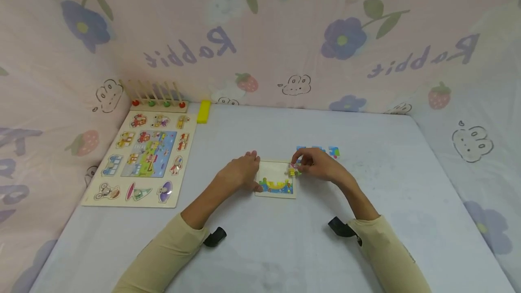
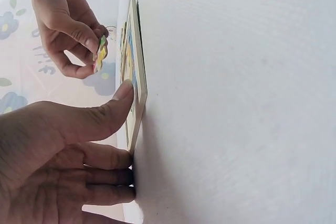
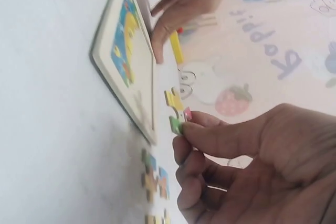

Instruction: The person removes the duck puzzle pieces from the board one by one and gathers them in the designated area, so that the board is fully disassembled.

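Between the hands lies a small wooden puzzle tray, its near part filled with blue and yellow pieces and its far part bare. My left hand is at the tray's left side, fingers extended along the edge and thumb resting on the near-left rim. Over the tray's right edge, my right hand pinches a yellow, green and pink jigsaw piece between thumb and fingertips. The left wrist view shows that piece held above the tray. Loose jigsaw pieces lie behind the right hand, partly hidden by it.
At the left lies a large wooden picture board with vehicle and toy shapes. Behind it stands a peg rack with red and green beads, next to a yellow block. Printed cloth walls border the white table.
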